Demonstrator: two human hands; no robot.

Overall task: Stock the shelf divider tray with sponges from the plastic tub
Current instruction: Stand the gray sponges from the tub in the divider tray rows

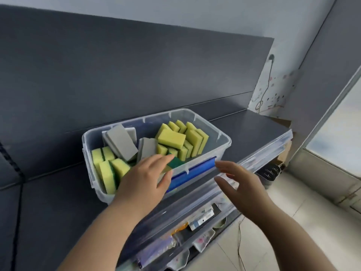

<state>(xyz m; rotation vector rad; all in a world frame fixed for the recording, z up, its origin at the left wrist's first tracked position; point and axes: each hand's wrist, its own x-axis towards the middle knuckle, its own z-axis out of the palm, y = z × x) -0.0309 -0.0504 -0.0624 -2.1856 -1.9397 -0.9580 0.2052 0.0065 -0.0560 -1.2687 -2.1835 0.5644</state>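
Observation:
A clear plastic tub (224, 140) stands on the dark shelf. It holds several yellow sponges with green backs (172, 138) and a few grey sponges (122, 143). My left hand (144, 180) reaches over the tub's front wall and pinches a yellow-and-green sponge (176, 163) between fingers and thumb. My right hand (242, 184) hovers just right of the tub's front corner, with fingers spread and nothing in it. A blue strip (195, 172) shows through the tub's front wall. I cannot tell which item is the divider tray.
The dark shelf (254, 126) runs to the right under a dark back panel (136, 65). Clear plastic rails (269, 151) line the shelf's front edge. Small dishes and packets (201, 220) lie on the shelf below. Tiled floor (293, 202) lies at the right.

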